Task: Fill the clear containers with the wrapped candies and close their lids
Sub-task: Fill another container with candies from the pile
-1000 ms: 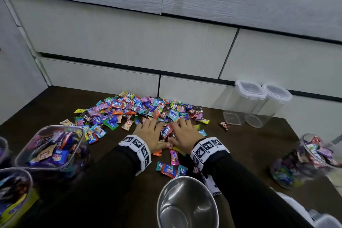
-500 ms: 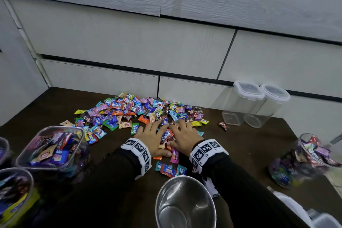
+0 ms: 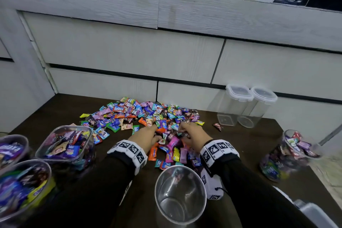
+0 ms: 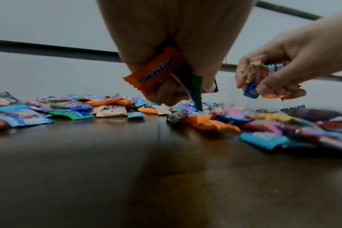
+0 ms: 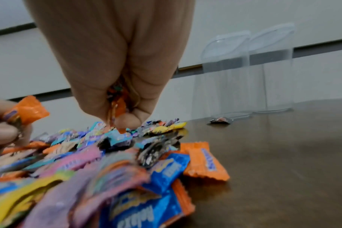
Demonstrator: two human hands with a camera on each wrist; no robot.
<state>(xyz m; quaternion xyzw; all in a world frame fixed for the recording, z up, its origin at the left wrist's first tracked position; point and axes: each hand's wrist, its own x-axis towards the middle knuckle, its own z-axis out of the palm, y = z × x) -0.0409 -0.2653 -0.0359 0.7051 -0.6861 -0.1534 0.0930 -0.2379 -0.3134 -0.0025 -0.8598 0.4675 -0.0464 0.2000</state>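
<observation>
Both hands down in the near edge of the candy pile (image 3: 148, 114) on the tabletop (image 3: 246, 146). Left hand (image 3: 146, 135) with its grip curled round a bunch of wrappers, an orange Mentos (image 4: 154, 71) sticking out between the fingers. Right hand (image 3: 192, 135) likewise bunched tight round a few candies, orange foil (image 5: 117, 106) showing in the fist. Just nearer than the pile, an open clear container (image 3: 180, 194), next to nothing in it yet. Left of the pile, three containers (image 3: 64, 144) already heaped with candies, no lids on them. Right of the pile, another well-filled jar (image 3: 288, 155), also uncovered. Behind and to the right of the pile, against the cabinet (image 3: 129, 55), two lidded containers (image 3: 242, 105), empty. Roughly midway by the look of it: several containers loaded, one barely started, two untouched, plenty of sweets loose, and every filled container short of a lid.
</observation>
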